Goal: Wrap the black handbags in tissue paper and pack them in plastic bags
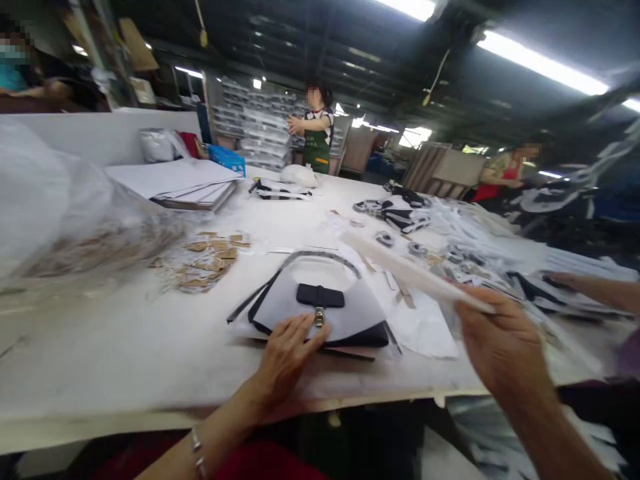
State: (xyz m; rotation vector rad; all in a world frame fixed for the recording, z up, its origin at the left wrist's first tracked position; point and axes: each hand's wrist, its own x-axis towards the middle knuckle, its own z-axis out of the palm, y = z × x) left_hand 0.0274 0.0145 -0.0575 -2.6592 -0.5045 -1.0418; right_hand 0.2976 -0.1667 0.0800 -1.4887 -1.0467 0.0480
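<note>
A black handbag [320,337] lies flat on the table, its front covered by a white protective sheet [280,300]. Its curved handle [325,255], wrapped in pale material, points away from me, and a metal clasp [319,316] hangs below a dark tab [320,295]. My left hand [293,350] rests on the bag's lower front with fingers stretched out, touching beside the clasp. To the right, my right hand [500,333] is closed around the near end of a long white strip [415,270], blurred by motion and held above the table.
Small brown-and-white tags [207,260] lie in a pile left of the bag, near a clear plastic bag [90,207]. White sheets [185,177] are stacked behind. More wrapped bag parts [395,210] sit at right, where another person's hand [575,283] works. Co-workers stand in the background.
</note>
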